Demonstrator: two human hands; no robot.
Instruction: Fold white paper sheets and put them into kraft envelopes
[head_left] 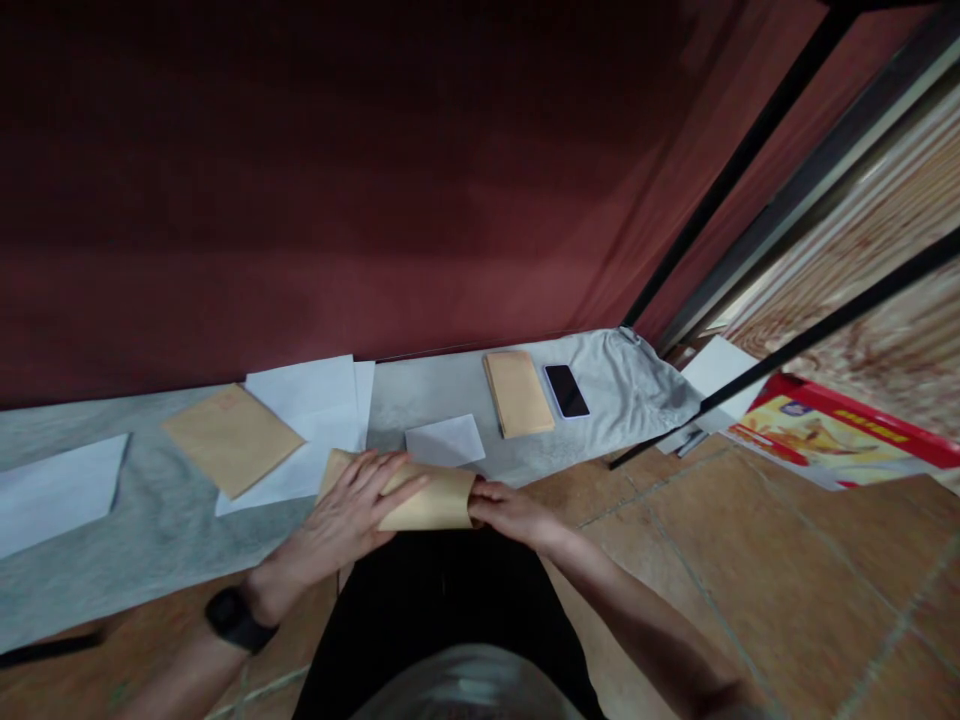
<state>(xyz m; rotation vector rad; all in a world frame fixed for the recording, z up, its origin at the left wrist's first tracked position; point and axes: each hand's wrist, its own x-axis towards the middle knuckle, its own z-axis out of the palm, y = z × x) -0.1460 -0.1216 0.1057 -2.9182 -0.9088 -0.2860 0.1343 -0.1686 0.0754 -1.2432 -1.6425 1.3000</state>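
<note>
A brown paper envelope (442, 500) lies across the front edge of the cloth-covered surface, close to my body, its right end bulging open. My left hand (351, 508) holds it down from above, fingers laid over its left part. At the open end, the fingers of my right hand (514, 512) reach into the mouth and grip its rim; their tips are hidden inside. Just beyond the envelope is a small white paper (448, 441). To its right sits a stack of brown envelopes (519, 393), beside a phone (568, 390) with a dark screen.
A single brown envelope (232, 438) overlaps white sheets (315, 400) on the left. Farther left lies another white sheet (60, 490). A grey cloth (180, 545) covers the narrow surface against a dark red panel (360, 220). Black poles and a red-yellow box (832, 435) stand right.
</note>
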